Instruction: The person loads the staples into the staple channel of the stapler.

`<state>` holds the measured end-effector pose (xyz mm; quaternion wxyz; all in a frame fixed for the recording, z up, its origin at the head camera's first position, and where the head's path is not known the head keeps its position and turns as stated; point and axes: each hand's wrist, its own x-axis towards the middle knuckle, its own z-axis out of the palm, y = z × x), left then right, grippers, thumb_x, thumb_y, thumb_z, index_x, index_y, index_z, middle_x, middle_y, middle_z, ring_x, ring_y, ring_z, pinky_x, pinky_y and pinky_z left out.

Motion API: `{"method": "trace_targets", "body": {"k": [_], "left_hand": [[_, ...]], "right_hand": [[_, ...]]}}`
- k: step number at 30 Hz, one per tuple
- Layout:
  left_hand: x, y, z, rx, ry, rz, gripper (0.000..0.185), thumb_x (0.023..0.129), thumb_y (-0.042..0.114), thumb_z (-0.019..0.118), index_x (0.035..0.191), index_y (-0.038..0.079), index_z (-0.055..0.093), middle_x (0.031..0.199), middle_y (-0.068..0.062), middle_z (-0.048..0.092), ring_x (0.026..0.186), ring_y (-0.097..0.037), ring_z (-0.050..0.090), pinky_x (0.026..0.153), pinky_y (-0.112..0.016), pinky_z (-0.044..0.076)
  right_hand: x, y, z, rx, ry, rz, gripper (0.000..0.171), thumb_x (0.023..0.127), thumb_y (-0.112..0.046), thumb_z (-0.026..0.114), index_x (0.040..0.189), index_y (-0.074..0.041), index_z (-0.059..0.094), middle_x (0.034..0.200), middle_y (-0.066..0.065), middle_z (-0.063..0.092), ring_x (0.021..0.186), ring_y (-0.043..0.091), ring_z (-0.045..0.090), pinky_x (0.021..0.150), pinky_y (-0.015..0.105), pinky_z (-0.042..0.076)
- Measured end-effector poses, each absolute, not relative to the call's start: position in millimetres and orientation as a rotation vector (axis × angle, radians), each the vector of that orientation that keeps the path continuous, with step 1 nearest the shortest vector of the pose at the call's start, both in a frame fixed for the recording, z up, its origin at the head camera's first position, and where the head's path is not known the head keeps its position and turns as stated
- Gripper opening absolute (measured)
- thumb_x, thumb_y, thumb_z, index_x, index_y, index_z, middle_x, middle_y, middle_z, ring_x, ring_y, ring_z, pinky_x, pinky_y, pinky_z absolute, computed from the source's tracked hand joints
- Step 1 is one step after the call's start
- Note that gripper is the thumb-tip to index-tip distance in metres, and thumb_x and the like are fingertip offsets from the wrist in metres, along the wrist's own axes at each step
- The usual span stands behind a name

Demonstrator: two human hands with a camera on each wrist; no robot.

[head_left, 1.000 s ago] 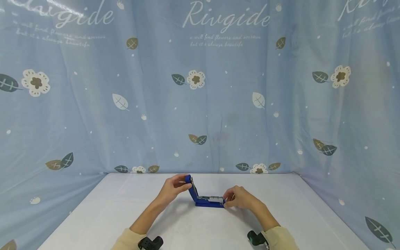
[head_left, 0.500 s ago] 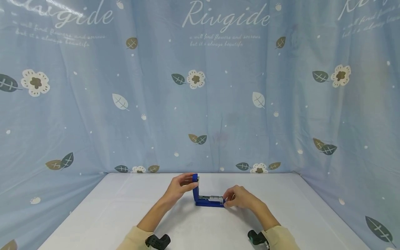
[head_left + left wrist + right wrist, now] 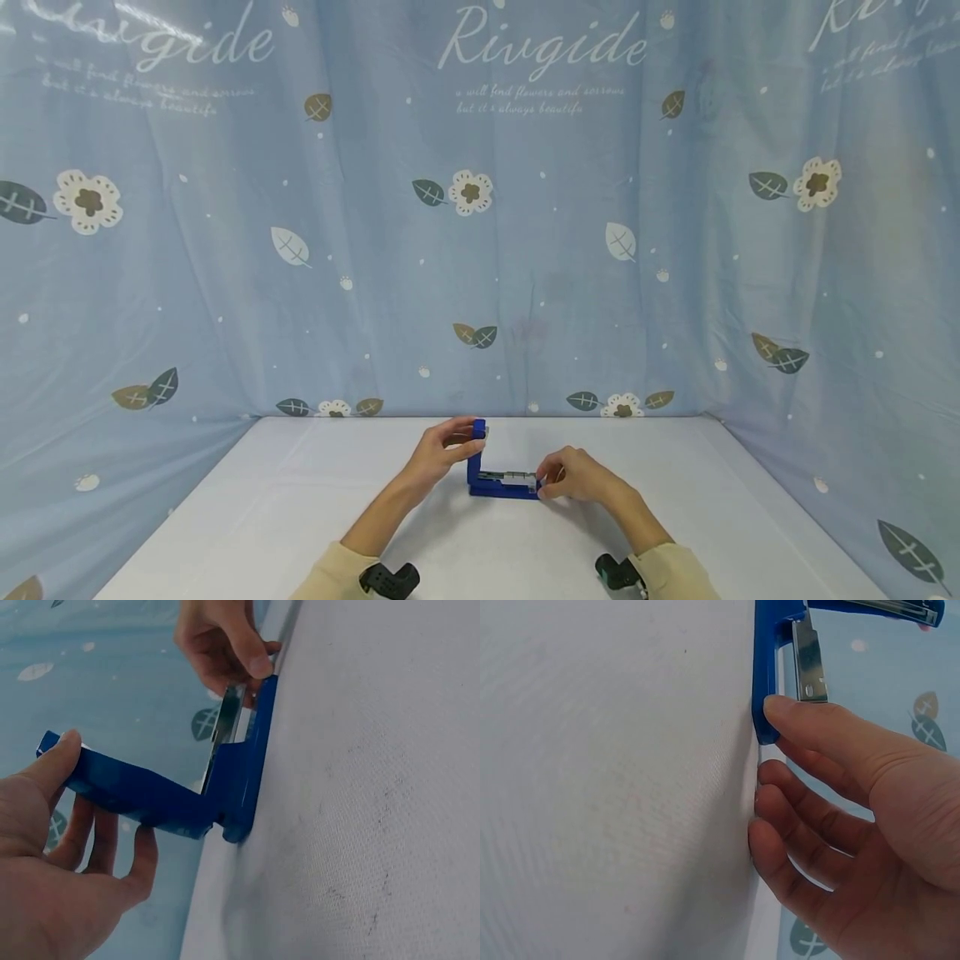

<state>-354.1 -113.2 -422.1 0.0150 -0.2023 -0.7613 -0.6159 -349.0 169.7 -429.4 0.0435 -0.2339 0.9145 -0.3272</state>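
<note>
A blue stapler (image 3: 504,491) stands on the white table with its top cover (image 3: 135,791) swung up, roughly at a right angle to the base. The metal staple channel (image 3: 808,664) lies exposed above the base. My left hand (image 3: 435,457) holds the raised cover near its free end, thumb on one side and fingers on the other. At the base's right end, my right hand (image 3: 576,475) pinches the tip between thumb and fingers. In the right wrist view the thumb lies on the base's end and the other fingers bend beside it.
A white table (image 3: 480,558) spreads under the stapler. Behind it and at both sides hangs a blue curtain (image 3: 555,250) printed with leaves and flowers. Black wrist cameras (image 3: 390,581) sit at both cuffs of the beige sleeves.
My left hand has moved right, bringing the stapler's cover from leaning outward to about upright. The right hand and the base have stayed in place.
</note>
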Motion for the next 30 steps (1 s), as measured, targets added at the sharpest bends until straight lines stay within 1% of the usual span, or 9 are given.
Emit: {"method": "trace_targets", "body": {"k": [5,8,15,18,21,24,26,30], "left_hand": [[-353.8,-111.0,-422.8,-0.636,-2.391,-1.888,0.048,0.090,0.033,0.071,0.133,0.016,0.060,0.125,-0.008,0.064,0.119,-0.024,0.057,0.103,-0.052,0.048],[-354.5,-108.8,-423.5,-0.642,-2.410,-1.878,0.049,0.090,0.036,0.071,0.134,0.017,0.059,0.124,-0.008,0.064,0.118,-0.023,0.057,0.103,-0.052,0.048],[-354.9,-103.0,-425.0,-0.654,-2.430,-1.865,0.050,0.089,0.039,0.072,0.133,0.019,0.060,0.121,-0.005,0.066,0.115,-0.020,0.057,0.102,-0.046,0.049],[-355.5,-99.8,-425.9,-0.657,-2.429,-1.865,0.047,0.089,0.038,0.072,0.132,0.021,0.061,0.120,-0.004,0.067,0.113,-0.019,0.057,0.100,-0.041,0.050],[-355.6,-95.1,-426.6,-0.697,-2.421,-1.857,0.045,0.090,0.036,0.071,0.131,0.019,0.062,0.118,-0.005,0.067,0.109,-0.018,0.057,0.093,-0.033,0.052],[-355.1,-90.2,-427.1,-0.735,-2.423,-1.847,0.043,0.090,0.035,0.071,0.129,0.018,0.064,0.117,-0.006,0.067,0.106,-0.017,0.056,0.086,-0.027,0.052],[-354.6,-87.6,-427.7,-0.754,-2.423,-1.839,0.042,0.090,0.035,0.072,0.128,0.019,0.064,0.117,-0.006,0.067,0.105,-0.018,0.055,0.084,-0.027,0.051],[-355.5,-84.6,-429.0,-0.769,-2.430,-1.842,0.043,0.088,0.037,0.073,0.128,0.023,0.065,0.117,-0.004,0.067,0.106,-0.019,0.055,0.086,-0.028,0.051]], "right_hand": [[-349.7,169.1,-431.2,-0.730,2.792,-1.006,0.018,0.081,-0.014,0.080,0.097,-0.010,0.073,0.079,-0.002,0.065,0.072,0.014,0.055,0.060,0.023,0.045],[-350.1,169.5,-431.8,-0.737,2.785,-1.009,0.019,0.081,-0.014,0.080,0.097,-0.009,0.073,0.080,-0.001,0.066,0.073,0.015,0.055,0.061,0.023,0.046],[-351.2,170.7,-431.3,-0.739,2.776,-1.008,0.019,0.082,-0.015,0.079,0.099,-0.008,0.073,0.080,-0.001,0.066,0.073,0.015,0.055,0.062,0.023,0.046],[-351.2,169.8,-431.5,-0.734,2.767,-1.022,0.018,0.082,-0.014,0.079,0.098,-0.009,0.073,0.080,-0.001,0.066,0.073,0.016,0.055,0.062,0.023,0.046],[-351.2,169.7,-431.7,-0.743,2.767,-1.025,0.018,0.082,-0.014,0.079,0.098,-0.008,0.073,0.080,0.000,0.066,0.073,0.016,0.055,0.062,0.024,0.047],[-351.4,169.8,-432.2,-0.744,2.768,-1.024,0.018,0.082,-0.014,0.079,0.098,-0.008,0.073,0.079,0.000,0.066,0.073,0.016,0.056,0.063,0.024,0.047],[-351.4,169.5,-432.5,-0.743,2.769,-1.020,0.018,0.082,-0.014,0.079,0.098,-0.009,0.073,0.079,0.000,0.066,0.073,0.016,0.056,0.063,0.024,0.047],[-351.0,169.3,-432.0,-0.729,2.775,-1.013,0.017,0.082,-0.015,0.079,0.098,-0.010,0.074,0.080,0.000,0.065,0.074,0.016,0.055,0.064,0.024,0.048]]}}
